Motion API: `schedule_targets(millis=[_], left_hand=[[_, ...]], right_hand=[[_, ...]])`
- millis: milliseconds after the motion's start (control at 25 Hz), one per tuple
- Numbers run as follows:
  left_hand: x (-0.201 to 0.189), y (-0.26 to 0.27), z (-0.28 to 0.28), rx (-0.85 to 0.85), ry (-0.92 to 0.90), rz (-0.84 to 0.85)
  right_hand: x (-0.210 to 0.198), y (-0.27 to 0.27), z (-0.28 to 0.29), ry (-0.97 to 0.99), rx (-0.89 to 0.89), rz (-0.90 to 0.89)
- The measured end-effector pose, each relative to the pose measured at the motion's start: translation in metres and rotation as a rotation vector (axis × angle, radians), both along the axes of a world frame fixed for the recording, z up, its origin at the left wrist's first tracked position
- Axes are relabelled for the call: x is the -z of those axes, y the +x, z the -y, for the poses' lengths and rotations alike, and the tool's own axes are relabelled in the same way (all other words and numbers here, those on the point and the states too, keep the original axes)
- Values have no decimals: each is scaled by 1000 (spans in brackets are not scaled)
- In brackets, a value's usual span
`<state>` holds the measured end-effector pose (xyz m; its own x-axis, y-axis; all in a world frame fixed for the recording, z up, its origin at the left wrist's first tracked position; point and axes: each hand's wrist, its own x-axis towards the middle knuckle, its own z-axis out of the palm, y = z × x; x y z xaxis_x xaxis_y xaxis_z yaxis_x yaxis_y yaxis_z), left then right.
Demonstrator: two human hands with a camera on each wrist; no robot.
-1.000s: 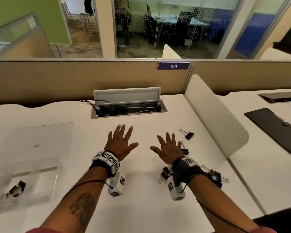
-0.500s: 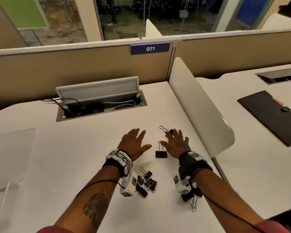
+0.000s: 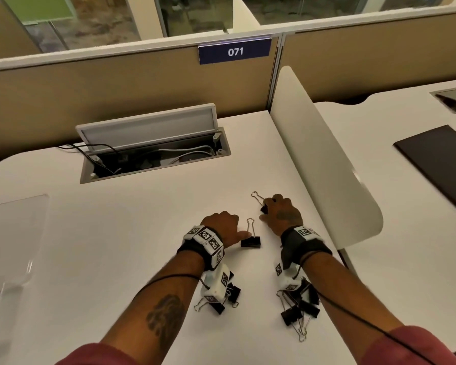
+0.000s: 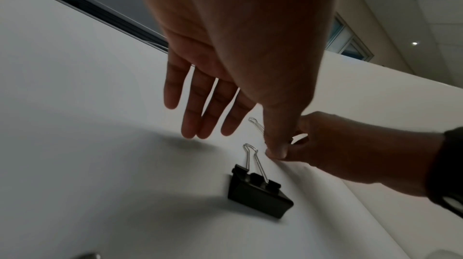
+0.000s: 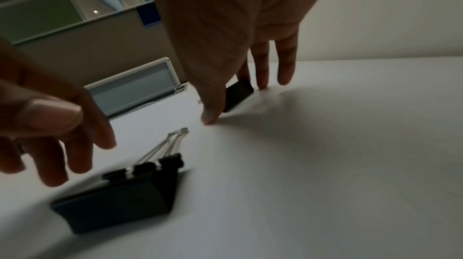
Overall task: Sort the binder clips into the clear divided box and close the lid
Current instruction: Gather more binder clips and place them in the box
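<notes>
Right hand (image 3: 282, 216) seemingly pinches a small binder clip (image 5: 238, 93); left hand's (image 3: 221, 225) fingers (image 4: 190, 112) hang relaxed beside a larger clip (image 3: 250, 239).

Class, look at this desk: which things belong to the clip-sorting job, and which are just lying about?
Belongs to the job:
binder clips
clear divided box
left hand
right hand

Just lying about:
cable hatch
071 sign
black pad

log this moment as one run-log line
left hand: open beside a loose clip | right hand: fingers closing on the far clip | box: lid open, far left | step: picking
</notes>
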<state>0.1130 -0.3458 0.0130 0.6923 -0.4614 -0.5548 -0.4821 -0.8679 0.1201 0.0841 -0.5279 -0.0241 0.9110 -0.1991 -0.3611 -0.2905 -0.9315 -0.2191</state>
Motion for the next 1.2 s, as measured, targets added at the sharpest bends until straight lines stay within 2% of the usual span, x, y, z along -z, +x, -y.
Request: schedule_targets(millis=[120,280,480,600,760,1000,1200], left_hand=[[4,-3,13,-2,25,15],[8,-9,33,-31,14,28],[11,-18,52,-21,-9,46],[7,-17,49,1,6,58],[10,-21,42,-65,-60,26],[20,-32,48,3,-56,9],[13,-25,38,-62,-106,33]], right_hand=[[1,0,9,43,67,88],[-10,-2,20,206,260,140],[-22,-8,25,367,408,217],[-25,-11,23,447,424,246],[-34,-16,14,480,433,293],[-35,-29,18,469,456,272],[-43,-31,19,556,516,303]])
